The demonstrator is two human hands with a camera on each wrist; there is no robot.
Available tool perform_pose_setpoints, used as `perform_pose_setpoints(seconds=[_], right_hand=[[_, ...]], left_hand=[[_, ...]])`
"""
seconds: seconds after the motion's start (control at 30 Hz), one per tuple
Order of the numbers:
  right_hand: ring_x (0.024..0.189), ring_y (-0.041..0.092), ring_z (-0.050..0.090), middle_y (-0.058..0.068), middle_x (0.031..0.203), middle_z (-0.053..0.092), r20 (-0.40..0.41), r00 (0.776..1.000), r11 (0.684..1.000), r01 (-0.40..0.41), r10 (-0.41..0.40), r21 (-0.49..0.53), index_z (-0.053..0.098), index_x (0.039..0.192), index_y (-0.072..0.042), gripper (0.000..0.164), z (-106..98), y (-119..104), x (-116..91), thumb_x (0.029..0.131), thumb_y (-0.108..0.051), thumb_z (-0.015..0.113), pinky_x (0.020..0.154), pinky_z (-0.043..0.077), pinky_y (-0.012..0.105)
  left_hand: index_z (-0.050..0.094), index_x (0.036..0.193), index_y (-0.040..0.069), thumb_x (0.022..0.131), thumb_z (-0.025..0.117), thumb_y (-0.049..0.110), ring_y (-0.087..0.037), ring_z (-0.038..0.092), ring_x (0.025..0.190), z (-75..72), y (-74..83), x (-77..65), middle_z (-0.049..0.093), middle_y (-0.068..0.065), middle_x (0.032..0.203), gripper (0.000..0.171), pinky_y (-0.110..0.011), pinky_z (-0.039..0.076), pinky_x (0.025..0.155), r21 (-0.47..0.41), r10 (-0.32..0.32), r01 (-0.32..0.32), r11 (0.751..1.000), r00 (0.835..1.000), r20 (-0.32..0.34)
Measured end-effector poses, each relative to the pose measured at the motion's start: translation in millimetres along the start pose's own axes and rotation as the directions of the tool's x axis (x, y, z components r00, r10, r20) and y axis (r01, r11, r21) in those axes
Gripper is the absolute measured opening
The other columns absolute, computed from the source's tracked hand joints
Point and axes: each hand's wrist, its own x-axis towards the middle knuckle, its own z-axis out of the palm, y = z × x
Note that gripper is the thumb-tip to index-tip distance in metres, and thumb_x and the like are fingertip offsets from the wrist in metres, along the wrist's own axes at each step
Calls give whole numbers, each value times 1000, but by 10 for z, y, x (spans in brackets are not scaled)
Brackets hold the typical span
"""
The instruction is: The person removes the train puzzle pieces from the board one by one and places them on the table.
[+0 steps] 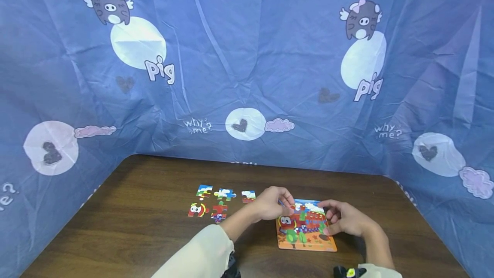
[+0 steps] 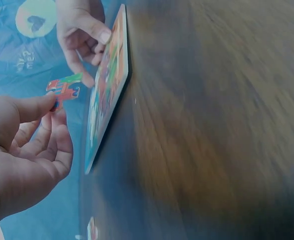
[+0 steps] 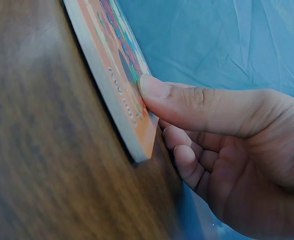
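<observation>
My left hand (image 1: 270, 203) pinches a small red and green jigsaw piece (image 2: 67, 90) between thumb and fingertips, raised above the puzzle board (image 1: 306, 246). The board lies flat on the table and shows a red cartoon train, green bushes and an orange ground. My right hand (image 1: 349, 220) holds the board at its right side. In the right wrist view its thumb (image 3: 181, 102) rests on the board's face near a corner, with the other fingers curled beside the edge. How far they reach under the board is hidden.
Several loose jigsaw pieces lie left of the board, among them one with a cartoon eye (image 1: 198, 210), a red one (image 1: 219, 212) and a sky piece (image 1: 225, 194). Another piece (image 1: 248, 195) lies near my left wrist. Blue printed cloth (image 1: 247, 76) surrounds the brown wooden table (image 1: 135, 209).
</observation>
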Motion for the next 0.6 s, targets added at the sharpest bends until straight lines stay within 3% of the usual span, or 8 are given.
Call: perform_pose_setpoints(seconds=[0.33,0.6], right_hand=[[86,23,46,10,97,51,0,1000,1000,-3,3,4,51,141,4,80,-2,8,-6,71,-3,90,70,46,27],[86,23,46,10,97,51,-6,1000,1000,-24,24,13,51,142,3,80,-1,9,1,72,-2,90,69,45,28]], left_hand=[[66,99,7,89,78,2,-15,61,79,-210,-72,-134,64,-2,87,16,-29,49,70,30,-3,3,1000,1000,5],[66,99,6,89,77,1,-17,61,79,-382,-150,-217,63,-3,87,15,-32,49,69,67,-9,9,998,1000,-9]])
